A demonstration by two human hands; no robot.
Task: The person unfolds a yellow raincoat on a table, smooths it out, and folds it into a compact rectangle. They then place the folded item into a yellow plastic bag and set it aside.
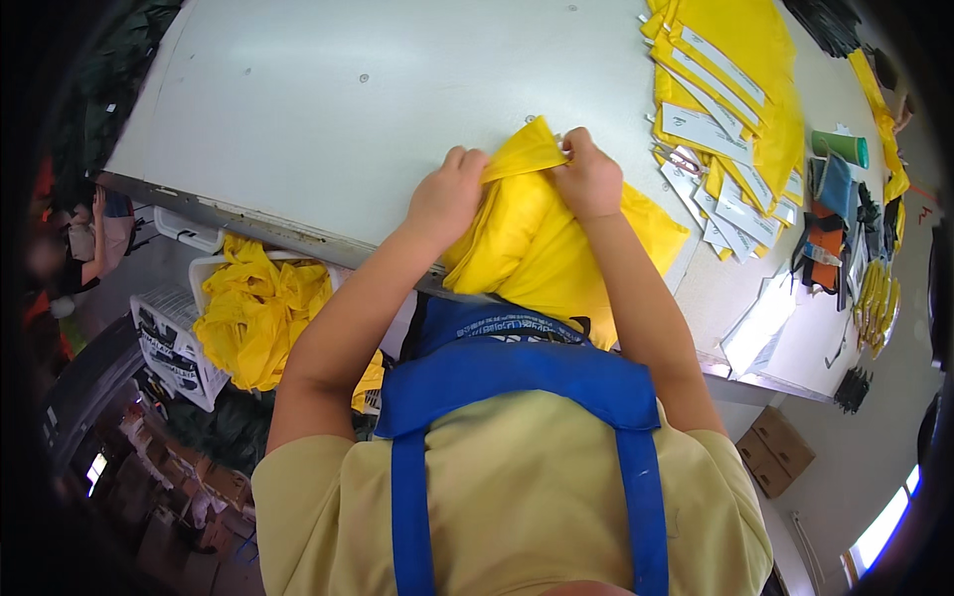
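A bright yellow piece of thin fabric (542, 243) lies bunched over the near edge of the white table, part of it hanging toward my blue apron. My left hand (449, 194) is closed on its left upper edge. On the other side, my right hand (589, 174) pinches the same fabric, fingertips curled inward. Between the two hands a folded strip of the cloth is stretched, with a pointed corner standing up above it. What exact item the fabric makes up cannot be told.
Yellow pieces with white tags (730, 109) are stacked at the right, small scissors (681, 161) among them. Farther right are a green roll (841, 149) and a pouch (833, 187). A white basket (204, 268) heaped with yellow fabric (260, 308) stands below the table's left edge. Another person (94, 238) is far left.
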